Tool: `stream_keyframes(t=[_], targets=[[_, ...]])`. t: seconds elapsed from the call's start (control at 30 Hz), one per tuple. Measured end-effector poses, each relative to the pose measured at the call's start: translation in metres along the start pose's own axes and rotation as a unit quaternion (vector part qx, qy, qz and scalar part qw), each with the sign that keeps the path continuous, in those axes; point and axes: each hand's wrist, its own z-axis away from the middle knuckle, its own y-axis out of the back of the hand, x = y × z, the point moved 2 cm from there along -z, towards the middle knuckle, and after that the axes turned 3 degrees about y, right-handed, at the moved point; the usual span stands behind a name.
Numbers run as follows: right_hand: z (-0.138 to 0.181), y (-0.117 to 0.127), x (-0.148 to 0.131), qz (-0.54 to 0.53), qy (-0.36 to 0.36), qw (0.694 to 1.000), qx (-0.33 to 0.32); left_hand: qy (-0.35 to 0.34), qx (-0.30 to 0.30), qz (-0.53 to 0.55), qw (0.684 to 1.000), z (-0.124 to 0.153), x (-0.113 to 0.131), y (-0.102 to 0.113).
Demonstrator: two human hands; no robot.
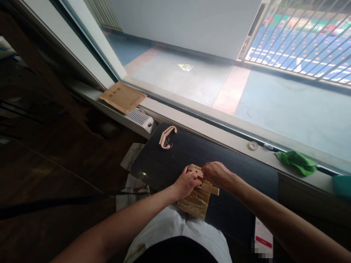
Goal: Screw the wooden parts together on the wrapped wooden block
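My left hand [187, 182] is closed over a small light wooden piece with dark round holes [196, 171], pressing it against a wooden board [193, 205]. Close beside it, my right hand [217, 173] is curled into a closed grip at the piece's right end. Whatever sits between its fingers is hidden. A narrow wooden strip [213, 189] lies across the board below my right hand and sticks out past its edge. The yellowish board rests at the near edge of the dark table [233, 208], by my lap.
Curved wooden pieces [163, 137] lie at the table's far left with several thin sticks. On the window sill [189, 118] are a roll of tape [252, 145] and a green cloth [297, 163]. A cardboard envelope [123, 96] covers part of a radiator [139, 120]. A phone [263, 237] lies at lower right.
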Motion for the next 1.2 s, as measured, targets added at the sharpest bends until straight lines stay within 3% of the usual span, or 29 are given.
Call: stream_keyframes(t=[0.7,1.2], targets=[[-0.006,0.001,0.007,0.018,0.045,0.998,-0.029,0.012,-0.003,-0.015,1.000,-0.003,0.006,0.006],[0.002,-0.004,0.005,0.028,0.040,0.999,-0.003,0.007,-0.006,-0.030,1.000,-0.005,0.011,0.012]])
